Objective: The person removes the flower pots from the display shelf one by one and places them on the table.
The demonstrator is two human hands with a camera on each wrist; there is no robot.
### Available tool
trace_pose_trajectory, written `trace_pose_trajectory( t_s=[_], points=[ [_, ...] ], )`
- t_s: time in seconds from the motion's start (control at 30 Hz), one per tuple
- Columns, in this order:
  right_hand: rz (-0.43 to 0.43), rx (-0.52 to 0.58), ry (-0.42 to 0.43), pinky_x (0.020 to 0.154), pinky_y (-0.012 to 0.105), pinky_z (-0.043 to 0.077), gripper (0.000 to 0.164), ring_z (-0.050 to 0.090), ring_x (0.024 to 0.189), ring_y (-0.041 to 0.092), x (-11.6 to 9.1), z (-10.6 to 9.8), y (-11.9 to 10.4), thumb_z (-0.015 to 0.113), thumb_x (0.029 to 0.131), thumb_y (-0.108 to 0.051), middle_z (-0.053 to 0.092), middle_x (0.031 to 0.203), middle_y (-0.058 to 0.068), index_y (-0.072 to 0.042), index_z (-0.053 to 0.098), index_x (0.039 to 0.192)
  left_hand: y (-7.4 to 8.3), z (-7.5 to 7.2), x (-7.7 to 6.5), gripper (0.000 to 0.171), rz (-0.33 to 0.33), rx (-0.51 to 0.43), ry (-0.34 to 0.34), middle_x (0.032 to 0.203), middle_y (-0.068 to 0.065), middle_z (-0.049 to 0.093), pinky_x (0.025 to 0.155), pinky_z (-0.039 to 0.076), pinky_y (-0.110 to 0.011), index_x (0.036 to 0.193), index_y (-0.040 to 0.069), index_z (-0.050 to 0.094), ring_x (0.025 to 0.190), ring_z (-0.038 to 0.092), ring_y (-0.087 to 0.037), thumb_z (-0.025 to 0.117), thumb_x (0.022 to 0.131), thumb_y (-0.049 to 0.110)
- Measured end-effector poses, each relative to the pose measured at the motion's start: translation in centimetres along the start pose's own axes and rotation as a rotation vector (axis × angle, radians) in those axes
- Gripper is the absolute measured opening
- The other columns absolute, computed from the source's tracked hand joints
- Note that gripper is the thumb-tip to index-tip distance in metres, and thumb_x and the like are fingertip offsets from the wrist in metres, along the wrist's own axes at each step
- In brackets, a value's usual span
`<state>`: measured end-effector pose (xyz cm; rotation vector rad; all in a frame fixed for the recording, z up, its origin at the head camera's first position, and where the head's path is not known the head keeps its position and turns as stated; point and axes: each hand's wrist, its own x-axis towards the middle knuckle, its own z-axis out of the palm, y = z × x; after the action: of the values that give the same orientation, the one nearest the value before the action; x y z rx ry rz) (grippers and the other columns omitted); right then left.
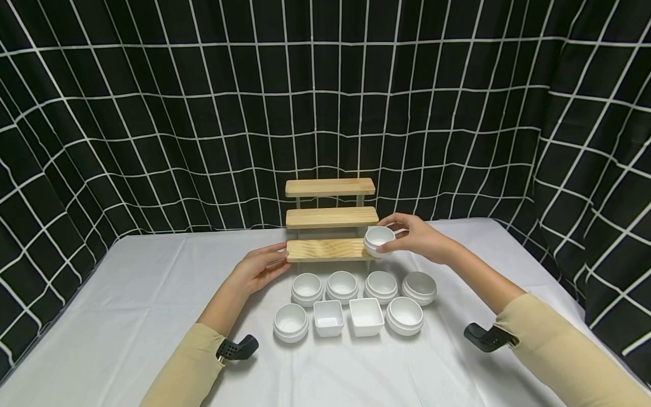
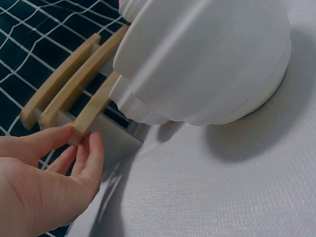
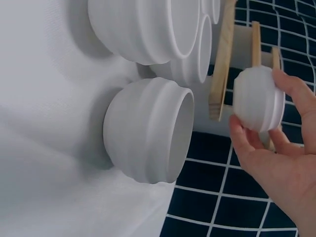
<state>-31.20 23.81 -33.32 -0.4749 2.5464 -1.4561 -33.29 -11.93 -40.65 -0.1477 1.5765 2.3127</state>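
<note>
In the head view my right hand grips a small white round bowl, thumb at the near side and fingers at the far side. The bowl overlaps the right end of the lowest board of a three-tier wooden stand. In the right wrist view this bowl appears beside the board's end, slightly apart from it. My left hand holds the left end of the lowest board. The left wrist view shows the thumb on top of the board and fingertips beneath it.
Before the stand, several white bowls form two rows on the white tablecloth. Two square dishes stand in the middle of the front row. Upper boards rise behind, and a black curtain with a white grid hangs at the back.
</note>
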Motion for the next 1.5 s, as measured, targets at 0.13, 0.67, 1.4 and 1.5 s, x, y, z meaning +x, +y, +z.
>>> trace_pose_trajectory(
  t_s=[0.13, 0.67, 1.4, 1.5],
  points=[
    [-0.002, -0.003, 0.002, 0.091, 0.022, 0.057, 0.057, 0.066, 0.100, 0.016, -0.4, -0.1, 0.2, 0.082, 0.089, -0.009, 0.062, 0.129, 0.018, 0.004, 0.057, 0.138, 0.0, 0.0, 0.0, 0.053, 0.001, 0.001, 0.004, 0.142, -0.024, 0.052, 0.102, 0.061, -0.027, 0.157, -0.008, 0.040, 0.092, 0.069, -0.012, 0.052, 0.106, -0.009],
    [-0.047, 0.044, 0.034, 0.091, 0.018, 0.059, 0.058, 0.069, 0.096, 0.010, -1.9, -0.6, 0.5, 0.080, 0.089, -0.005, 0.062, 0.131, 0.021, 0.008, 0.055, 0.140, 0.0, 0.0, 0.0, 0.053, 0.001, 0.000, 0.000, 0.135, -0.021, 0.055, 0.097, 0.064, -0.024, 0.158, -0.008, 0.039, 0.090, 0.069, -0.011, 0.051, 0.106, -0.008],
    [-0.034, 0.014, 0.078, 0.091, 0.019, 0.059, 0.059, 0.068, 0.101, 0.008, -4.8, -2.2, 0.9, 0.082, 0.090, -0.010, 0.059, 0.135, 0.022, 0.004, 0.055, 0.142, 0.0, 0.0, 0.1, 0.053, -0.005, -0.004, 0.017, 0.137, -0.021, 0.055, 0.096, 0.064, -0.025, 0.157, -0.007, 0.041, 0.089, 0.069, -0.012, 0.052, 0.106, -0.008],
    [-0.041, 0.023, 0.073, 0.090, 0.019, 0.060, 0.059, 0.068, 0.101, 0.008, -5.2, -2.3, 1.2, 0.082, 0.090, -0.009, 0.059, 0.134, 0.022, 0.004, 0.055, 0.141, 0.0, 0.0, 0.0, 0.053, -0.006, -0.003, 0.021, 0.134, -0.021, 0.056, 0.096, 0.064, -0.025, 0.157, -0.007, 0.041, 0.088, 0.069, -0.012, 0.053, 0.106, -0.008]
  ],
)
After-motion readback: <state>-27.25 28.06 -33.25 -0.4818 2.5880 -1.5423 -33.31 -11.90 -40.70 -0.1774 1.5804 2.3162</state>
